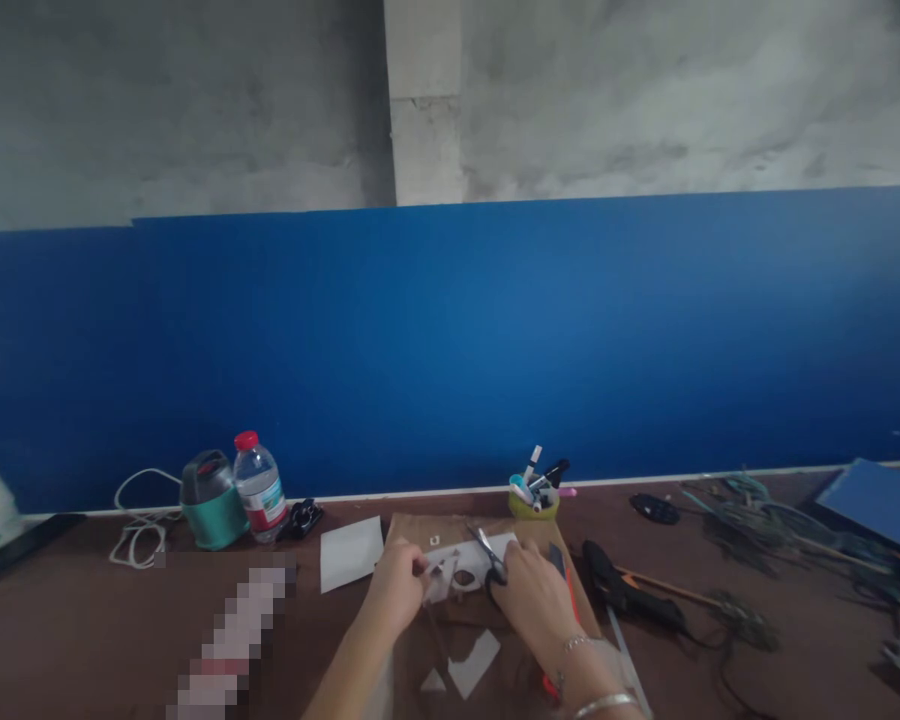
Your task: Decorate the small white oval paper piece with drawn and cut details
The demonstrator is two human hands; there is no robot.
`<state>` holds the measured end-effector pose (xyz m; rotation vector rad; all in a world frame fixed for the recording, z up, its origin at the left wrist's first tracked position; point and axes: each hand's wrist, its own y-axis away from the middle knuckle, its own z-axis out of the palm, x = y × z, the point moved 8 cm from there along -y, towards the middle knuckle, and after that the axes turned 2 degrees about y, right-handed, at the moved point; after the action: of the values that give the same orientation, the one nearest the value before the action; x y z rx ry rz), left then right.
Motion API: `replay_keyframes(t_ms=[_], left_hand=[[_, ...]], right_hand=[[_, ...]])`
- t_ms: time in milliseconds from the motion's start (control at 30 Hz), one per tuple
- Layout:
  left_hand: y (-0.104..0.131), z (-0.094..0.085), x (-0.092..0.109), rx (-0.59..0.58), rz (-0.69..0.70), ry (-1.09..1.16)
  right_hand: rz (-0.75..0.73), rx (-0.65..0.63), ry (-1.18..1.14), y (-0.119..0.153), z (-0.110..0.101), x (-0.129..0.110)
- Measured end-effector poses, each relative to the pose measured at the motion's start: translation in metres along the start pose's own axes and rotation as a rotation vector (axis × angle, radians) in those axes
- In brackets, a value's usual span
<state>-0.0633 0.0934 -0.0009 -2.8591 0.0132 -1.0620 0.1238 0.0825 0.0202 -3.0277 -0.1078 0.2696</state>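
Observation:
My left hand [399,585] has its fingers pinched together at the left edge of some cut white paper [444,578]. A round hole shows in the paper near its middle. To the right, my right hand [536,592] has its fingers curled over the dark handles of a pair of scissors [487,548]. The metal blades point up and to the left, above the paper. Nearer to me lie a larger white paper scrap [475,664] and a small triangular scrap [433,682]. A brown sheet [412,527] lies beneath the hands.
A white sheet [351,555] lies left of the brown one. Behind stands a yellow-green pen holder [534,506]. On the right are a black glue gun [630,592] and tangled stems [757,530]. A red-capped bottle [261,492] and teal container [214,508] stand left.

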Motion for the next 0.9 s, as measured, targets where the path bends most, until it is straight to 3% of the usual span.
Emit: replay_keyframes(t_ms=[267,367,500,667,900], left_hand=[[0.0,-0.002,0.003,0.022,-0.012,0.18],[-0.001,-0.001,0.003,0.015,0.018,0.187],[-0.002,0.002,0.002,0.03,0.068,0.164],[-0.003,0.003,0.004,0.059,0.095,0.142],[0.002,-0.014,0.012,0.177,0.097,0.208]], right_hand=[[0.038,-0.128,-0.164,-0.006,0.01,0.009],[-0.029,-0.066,-0.201,-0.007,0.004,0.001],[-0.237,0.052,-0.236,-0.003,0.002,-0.024],[-0.262,0.056,-0.228,-0.002,0.013,-0.031],[-0.395,0.289,-0.184,0.01,-0.031,-0.04]])
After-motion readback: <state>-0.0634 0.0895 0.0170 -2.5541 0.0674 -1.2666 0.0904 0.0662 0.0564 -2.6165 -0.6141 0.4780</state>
